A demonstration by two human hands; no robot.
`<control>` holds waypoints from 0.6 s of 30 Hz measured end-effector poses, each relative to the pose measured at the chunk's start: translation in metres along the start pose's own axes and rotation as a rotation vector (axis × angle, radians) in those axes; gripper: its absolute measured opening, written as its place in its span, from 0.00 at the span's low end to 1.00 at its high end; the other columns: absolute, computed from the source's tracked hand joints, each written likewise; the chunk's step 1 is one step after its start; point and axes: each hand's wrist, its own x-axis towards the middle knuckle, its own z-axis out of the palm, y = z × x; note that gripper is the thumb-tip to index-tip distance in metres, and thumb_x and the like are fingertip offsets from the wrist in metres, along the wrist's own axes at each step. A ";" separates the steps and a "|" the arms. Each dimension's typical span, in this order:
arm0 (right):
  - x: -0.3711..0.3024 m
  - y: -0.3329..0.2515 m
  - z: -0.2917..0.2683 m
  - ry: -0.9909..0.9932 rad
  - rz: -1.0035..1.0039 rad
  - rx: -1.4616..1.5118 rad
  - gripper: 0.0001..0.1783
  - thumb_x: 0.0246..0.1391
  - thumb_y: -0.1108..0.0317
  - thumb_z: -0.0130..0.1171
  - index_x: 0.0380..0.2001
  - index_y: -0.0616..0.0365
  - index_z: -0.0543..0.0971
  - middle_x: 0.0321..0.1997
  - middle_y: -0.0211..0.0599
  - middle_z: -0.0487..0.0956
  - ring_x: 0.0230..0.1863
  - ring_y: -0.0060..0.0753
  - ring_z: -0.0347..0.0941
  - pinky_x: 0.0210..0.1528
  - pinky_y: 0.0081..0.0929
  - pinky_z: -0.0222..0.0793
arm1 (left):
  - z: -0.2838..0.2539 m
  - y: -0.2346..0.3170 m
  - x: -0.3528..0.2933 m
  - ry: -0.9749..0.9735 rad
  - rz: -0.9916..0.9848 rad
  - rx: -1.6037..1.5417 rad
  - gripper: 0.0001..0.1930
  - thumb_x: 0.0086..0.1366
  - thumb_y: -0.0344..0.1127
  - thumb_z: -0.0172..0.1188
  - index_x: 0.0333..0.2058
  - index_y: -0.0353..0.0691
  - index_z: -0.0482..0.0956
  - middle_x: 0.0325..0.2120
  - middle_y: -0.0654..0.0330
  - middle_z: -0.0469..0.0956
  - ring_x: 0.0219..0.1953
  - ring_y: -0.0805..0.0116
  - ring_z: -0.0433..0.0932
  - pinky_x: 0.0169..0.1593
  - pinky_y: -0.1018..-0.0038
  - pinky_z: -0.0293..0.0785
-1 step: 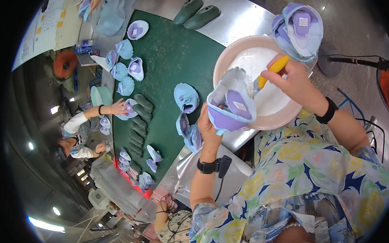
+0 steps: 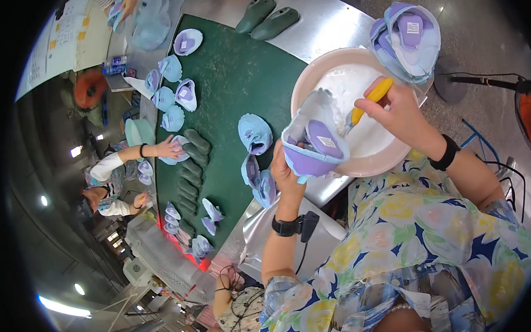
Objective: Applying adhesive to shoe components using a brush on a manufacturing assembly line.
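Observation:
My left hand is closed round a light blue and purple shoe upper, held over the near-left rim of a pale pink basin. White liquid fills much of the basin. A brush with a yellow handle is pinched in my right hand. Its bristle end lies close to the upper's right edge; whether they touch I cannot tell. Beyond the basin, a stack of similar uppers sits at its far right rim. Two more shoe uppers rest just left of my left hand.
The green belt carries several other uppers and a row of dark green shoe lasts. Two more lasts lie on the metal table at the back. Across the belt, a co-worker's hand touches an upper. An orange fan stands at right.
The shoe upper in my left hand has tilted slightly, and the brush has shifted very little. Across the belt, the co-worker's arms have moved slightly.

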 end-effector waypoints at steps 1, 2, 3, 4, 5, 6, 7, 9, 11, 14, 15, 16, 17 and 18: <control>-0.005 0.006 0.004 0.007 0.004 0.008 0.15 0.52 0.62 0.66 0.32 0.64 0.77 0.24 0.35 0.79 0.23 0.23 0.74 0.28 0.20 0.69 | 0.006 0.006 0.003 0.043 0.076 0.078 0.18 0.60 0.25 0.60 0.51 0.33 0.75 0.42 0.60 0.79 0.44 0.73 0.77 0.50 0.75 0.73; -0.009 0.012 0.010 0.021 0.088 0.099 0.16 0.52 0.61 0.66 0.31 0.65 0.77 0.22 0.35 0.79 0.22 0.22 0.74 0.26 0.20 0.68 | 0.010 0.008 0.006 0.086 0.153 0.155 0.19 0.61 0.25 0.59 0.52 0.31 0.74 0.44 0.57 0.79 0.46 0.72 0.77 0.51 0.74 0.72; -0.012 0.014 0.013 0.027 0.170 0.190 0.18 0.52 0.60 0.66 0.31 0.67 0.77 0.21 0.35 0.78 0.21 0.22 0.74 0.25 0.20 0.68 | 0.011 0.007 0.007 0.123 0.223 0.235 0.17 0.59 0.25 0.62 0.48 0.33 0.77 0.44 0.51 0.78 0.44 0.62 0.78 0.47 0.72 0.74; -0.013 0.013 0.014 0.025 0.169 0.196 0.18 0.52 0.60 0.66 0.31 0.67 0.77 0.21 0.35 0.78 0.21 0.22 0.74 0.25 0.20 0.68 | 0.010 0.008 0.009 0.123 0.223 0.242 0.17 0.59 0.25 0.62 0.48 0.33 0.77 0.44 0.51 0.78 0.44 0.62 0.78 0.47 0.72 0.74; -0.013 0.010 0.013 -0.005 0.244 0.247 0.18 0.52 0.59 0.66 0.30 0.67 0.77 0.21 0.36 0.78 0.22 0.21 0.75 0.25 0.19 0.68 | 0.007 0.011 0.013 0.082 0.336 0.347 0.17 0.60 0.26 0.60 0.49 0.33 0.76 0.45 0.51 0.77 0.45 0.60 0.78 0.48 0.72 0.73; -0.014 0.008 0.013 -0.036 0.322 0.296 0.19 0.53 0.59 0.66 0.30 0.67 0.76 0.22 0.37 0.78 0.22 0.21 0.75 0.25 0.18 0.69 | 0.006 0.012 0.015 0.039 0.447 0.449 0.16 0.61 0.27 0.59 0.49 0.32 0.76 0.46 0.50 0.77 0.46 0.58 0.78 0.50 0.72 0.72; -0.014 0.007 0.012 -0.039 0.321 0.297 0.19 0.53 0.59 0.66 0.30 0.67 0.76 0.22 0.37 0.78 0.22 0.21 0.75 0.25 0.18 0.69 | 0.005 0.013 0.016 0.040 0.447 0.452 0.16 0.61 0.27 0.59 0.49 0.32 0.76 0.46 0.50 0.77 0.46 0.58 0.78 0.50 0.72 0.72; -0.015 0.003 0.010 -0.102 0.335 0.385 0.19 0.53 0.59 0.65 0.32 0.69 0.76 0.24 0.38 0.79 0.23 0.21 0.75 0.26 0.16 0.69 | 0.004 0.014 0.018 0.058 0.414 0.454 0.15 0.61 0.28 0.59 0.47 0.33 0.77 0.45 0.48 0.78 0.45 0.54 0.78 0.48 0.70 0.72; -0.013 -0.001 0.007 -0.098 0.248 0.378 0.17 0.54 0.60 0.65 0.33 0.66 0.76 0.26 0.38 0.79 0.24 0.21 0.76 0.26 0.17 0.69 | -0.005 0.009 0.020 0.044 0.307 0.469 0.15 0.60 0.28 0.60 0.47 0.33 0.77 0.44 0.49 0.78 0.44 0.56 0.78 0.48 0.70 0.73; -0.010 -0.008 -0.005 -0.161 -0.070 0.196 0.13 0.53 0.63 0.64 0.36 0.60 0.77 0.29 0.36 0.78 0.27 0.24 0.76 0.29 0.20 0.70 | -0.026 -0.024 0.002 -0.019 -0.063 0.222 0.18 0.58 0.28 0.61 0.48 0.31 0.75 0.42 0.52 0.79 0.44 0.60 0.79 0.48 0.70 0.73; -0.008 -0.008 -0.007 -0.208 -0.294 0.001 0.12 0.51 0.65 0.64 0.38 0.55 0.78 0.29 0.35 0.77 0.29 0.27 0.76 0.31 0.24 0.71 | -0.025 -0.035 -0.006 -0.062 -0.182 0.196 0.18 0.62 0.34 0.58 0.50 0.32 0.74 0.41 0.53 0.79 0.43 0.62 0.80 0.45 0.70 0.75; -0.006 -0.008 -0.006 -0.204 -0.294 -0.004 0.12 0.51 0.65 0.64 0.38 0.55 0.78 0.29 0.35 0.77 0.29 0.27 0.76 0.31 0.24 0.71 | -0.016 -0.025 -0.002 -0.117 -0.300 0.165 0.19 0.66 0.39 0.55 0.51 0.33 0.72 0.41 0.55 0.79 0.42 0.64 0.80 0.41 0.70 0.78; -0.003 -0.007 -0.003 -0.323 -0.530 -0.219 0.12 0.49 0.65 0.63 0.39 0.52 0.78 0.29 0.33 0.76 0.30 0.30 0.76 0.33 0.27 0.71 | -0.008 -0.011 0.000 -0.198 -0.591 0.053 0.18 0.68 0.40 0.52 0.51 0.34 0.71 0.36 0.54 0.79 0.30 0.66 0.82 0.25 0.73 0.78; -0.002 -0.009 0.001 -0.441 -0.766 -0.436 0.13 0.47 0.66 0.63 0.39 0.48 0.78 0.29 0.32 0.75 0.32 0.34 0.75 0.36 0.31 0.71 | -0.004 -0.006 0.000 -0.200 -0.588 0.052 0.18 0.68 0.40 0.52 0.51 0.34 0.71 0.36 0.54 0.79 0.30 0.66 0.82 0.25 0.73 0.78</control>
